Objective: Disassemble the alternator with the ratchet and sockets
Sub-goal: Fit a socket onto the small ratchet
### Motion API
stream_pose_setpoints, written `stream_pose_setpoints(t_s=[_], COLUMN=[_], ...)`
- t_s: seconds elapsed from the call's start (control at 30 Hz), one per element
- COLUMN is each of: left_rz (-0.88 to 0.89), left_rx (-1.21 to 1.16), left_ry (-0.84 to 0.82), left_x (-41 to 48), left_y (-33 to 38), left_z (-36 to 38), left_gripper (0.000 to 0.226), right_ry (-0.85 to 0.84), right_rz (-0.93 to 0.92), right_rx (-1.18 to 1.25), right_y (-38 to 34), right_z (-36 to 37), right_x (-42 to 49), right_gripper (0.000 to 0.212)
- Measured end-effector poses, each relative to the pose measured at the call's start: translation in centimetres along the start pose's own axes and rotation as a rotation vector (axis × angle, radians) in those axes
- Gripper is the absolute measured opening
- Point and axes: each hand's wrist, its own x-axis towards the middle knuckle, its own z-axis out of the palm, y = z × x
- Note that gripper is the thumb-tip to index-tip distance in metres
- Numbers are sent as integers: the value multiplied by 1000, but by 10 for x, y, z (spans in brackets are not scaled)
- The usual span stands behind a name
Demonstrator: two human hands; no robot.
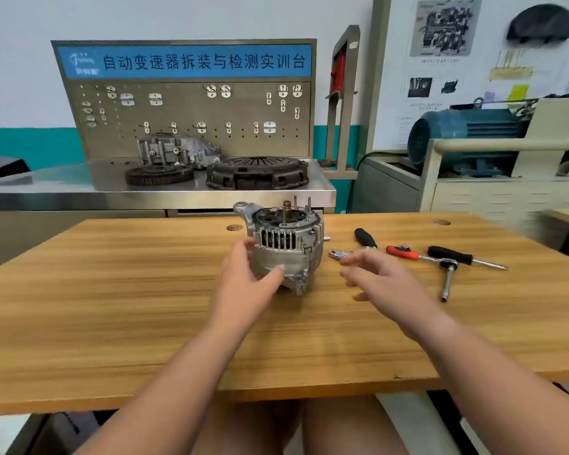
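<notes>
A grey metal alternator stands on the wooden table with its shaft and several studs pointing up. My left hand cups its near left side, thumb against the housing, fingers relaxed. My right hand hovers just right of the alternator with spread fingers, holding nothing. A ratchet with a red and black grip lies to the right, its head joined to a chrome extension pointing toward me. A small metal socket piece lies beside the alternator.
Two black-handled screwdrivers lie among the tools on the right. Behind the table a steel bench carries a clutch cover, a gear ring and a casing below a pegboard. A blue motor sits at right.
</notes>
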Motion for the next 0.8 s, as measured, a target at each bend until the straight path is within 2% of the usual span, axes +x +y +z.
stream_pose_setpoints(t_s=[0.03, 0.1, 0.17, 0.23, 0.4, 0.63, 0.8], left_rz=[10, 4, 2, 19, 111, 165, 172], left_rx=[44, 106, 119, 141, 144, 99, 75], left_ry=[27, 22, -30, -82, -70, -130, -146], left_x=[11, 31, 47, 55, 71, 124, 148], left_y=[0, -4, -9, -20, -46, -65, -71], left_z=[2, 9, 17, 27, 41, 45, 49], left_gripper=[72, 100, 116, 122, 112, 108, 105], right_ry=[15, -6, -66, -102, -56, 0, 19], right_rz=[-3, 10, 2, -28, -88, -64, -41], right_rx=[-10, -32, 5, 65, 115, 139, 137], right_y=[1, 2, 6, 18, 44, 46, 47], right_z=[6, 19, 35, 47, 63, 78, 83], right_x=[15, 43, 67, 85, 111, 153, 173], right_gripper=[13, 39, 73, 88, 101, 92, 101])
